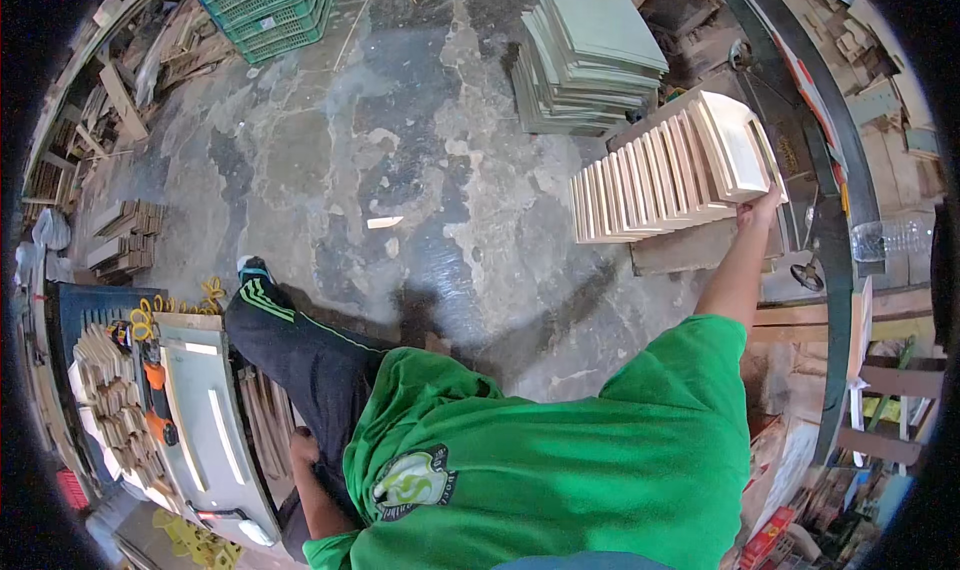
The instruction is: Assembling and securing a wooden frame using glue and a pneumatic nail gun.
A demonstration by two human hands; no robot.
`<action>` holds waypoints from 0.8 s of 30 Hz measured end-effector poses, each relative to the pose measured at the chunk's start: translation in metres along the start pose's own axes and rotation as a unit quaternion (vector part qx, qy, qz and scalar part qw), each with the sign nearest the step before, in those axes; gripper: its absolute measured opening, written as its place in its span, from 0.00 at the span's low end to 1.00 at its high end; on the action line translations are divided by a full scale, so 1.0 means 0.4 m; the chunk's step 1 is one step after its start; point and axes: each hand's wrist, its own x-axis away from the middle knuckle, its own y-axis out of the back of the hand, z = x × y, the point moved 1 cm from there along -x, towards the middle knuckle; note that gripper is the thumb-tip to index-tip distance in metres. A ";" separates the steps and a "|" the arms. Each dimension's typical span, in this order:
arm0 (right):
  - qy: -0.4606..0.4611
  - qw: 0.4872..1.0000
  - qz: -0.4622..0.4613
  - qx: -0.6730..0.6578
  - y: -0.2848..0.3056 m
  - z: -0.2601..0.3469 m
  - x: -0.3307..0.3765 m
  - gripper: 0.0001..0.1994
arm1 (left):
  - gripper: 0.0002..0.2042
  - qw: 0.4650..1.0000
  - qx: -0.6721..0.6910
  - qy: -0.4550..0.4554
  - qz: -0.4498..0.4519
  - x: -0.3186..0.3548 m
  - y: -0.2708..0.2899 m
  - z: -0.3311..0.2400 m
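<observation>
At the right stands a tall stack of pale wooden frames (650, 182), piled evenly one over another. My right arm reaches out to it, and my right hand (762, 208) is closed on the near corner of the top wooden frame (738, 150). Some of its fingers are hidden by the wood. My left hand (304, 446) hangs low beside my thigh, near the workbench at the left; its fingers are too small and dark to make out.
A stack of grey-green boards (595, 45) stands beyond the frames. Green crates (268, 10) are piled at the far left. On the left workbench (205, 370) lie an orange-and-black power tool (157, 400) and wooden pieces (108, 410). A wood scrap (384, 223) lies on the floor.
</observation>
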 end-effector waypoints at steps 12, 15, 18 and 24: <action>0.044 0.988 0.099 0.114 0.107 0.019 -0.233 0.21 | 0.21 0.997 -0.029 -0.072 0.003 0.190 0.096 -0.279; -0.001 0.978 -0.079 0.195 0.074 -0.027 -0.082 0.25 | 0.18 0.999 -0.046 -0.004 -0.001 0.288 0.159 -0.347; 0.038 0.950 -0.112 0.289 0.027 -0.020 0.007 0.22 | 0.16 0.999 -0.035 -0.007 -0.036 0.247 0.108 -0.232; 0.158 0.843 -0.197 0.475 0.108 0.054 -0.103 0.30 | 0.15 0.995 -0.010 -0.092 -0.033 0.158 0.057 -0.236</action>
